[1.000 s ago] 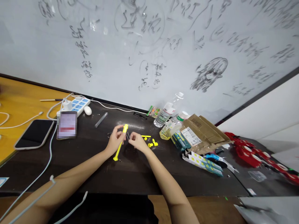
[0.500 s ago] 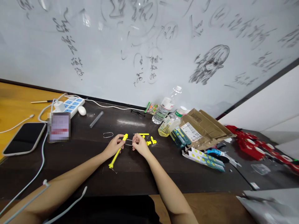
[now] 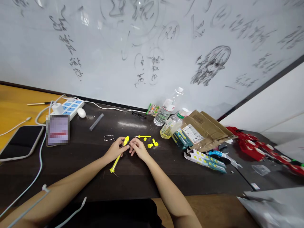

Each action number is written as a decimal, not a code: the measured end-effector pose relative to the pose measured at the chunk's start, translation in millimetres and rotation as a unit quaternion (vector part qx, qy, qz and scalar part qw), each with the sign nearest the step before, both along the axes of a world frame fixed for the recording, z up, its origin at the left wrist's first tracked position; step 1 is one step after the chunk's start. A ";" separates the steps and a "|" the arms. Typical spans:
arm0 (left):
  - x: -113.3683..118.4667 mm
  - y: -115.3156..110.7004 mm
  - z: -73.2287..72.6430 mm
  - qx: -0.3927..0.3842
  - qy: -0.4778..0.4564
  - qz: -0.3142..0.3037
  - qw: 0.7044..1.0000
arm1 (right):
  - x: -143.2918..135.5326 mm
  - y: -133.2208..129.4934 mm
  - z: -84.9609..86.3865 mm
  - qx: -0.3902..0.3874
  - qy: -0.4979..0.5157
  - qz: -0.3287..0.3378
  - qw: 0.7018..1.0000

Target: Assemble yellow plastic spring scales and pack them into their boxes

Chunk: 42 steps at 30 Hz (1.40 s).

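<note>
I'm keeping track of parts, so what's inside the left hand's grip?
The left hand holds a yellow stick: both ends show, but the hand covers part between, hiding anything else there.

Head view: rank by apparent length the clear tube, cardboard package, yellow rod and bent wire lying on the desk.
1. Cardboard package
2. Yellow rod, partly covered by the left hand
3. Clear tube
4. Bent wire

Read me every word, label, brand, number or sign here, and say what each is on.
White label on the cardboard: what looks like "4.12"; the rest is too small.
Whiteboard: handwritten characters, too unclear to quote.
Bottle labels, snack packet, teal-and-white box: print too small.
Pixelated device: unreadable.
</note>
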State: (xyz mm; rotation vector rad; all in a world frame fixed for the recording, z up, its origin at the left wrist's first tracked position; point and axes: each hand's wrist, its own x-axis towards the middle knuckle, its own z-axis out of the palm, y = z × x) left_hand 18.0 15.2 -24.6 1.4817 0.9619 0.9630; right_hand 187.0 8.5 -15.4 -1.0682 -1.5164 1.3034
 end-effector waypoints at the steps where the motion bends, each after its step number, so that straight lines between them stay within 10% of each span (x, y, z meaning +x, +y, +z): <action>1: 0.4 -0.6 0.0 0.001 -0.001 0.003 1.000 | -0.8 -2.1 1.2 0.006 -0.012 0.006 1.000; 11: 1.1 -4.0 2.9 0.016 0.015 0.006 1.000 | 3.5 -13.2 15.3 0.203 -0.363 -0.052 0.908; 42: -0.2 -4.5 11.1 -0.026 0.020 -0.058 0.998 | -9.4 -16.5 13.0 0.291 -0.503 -0.068 0.811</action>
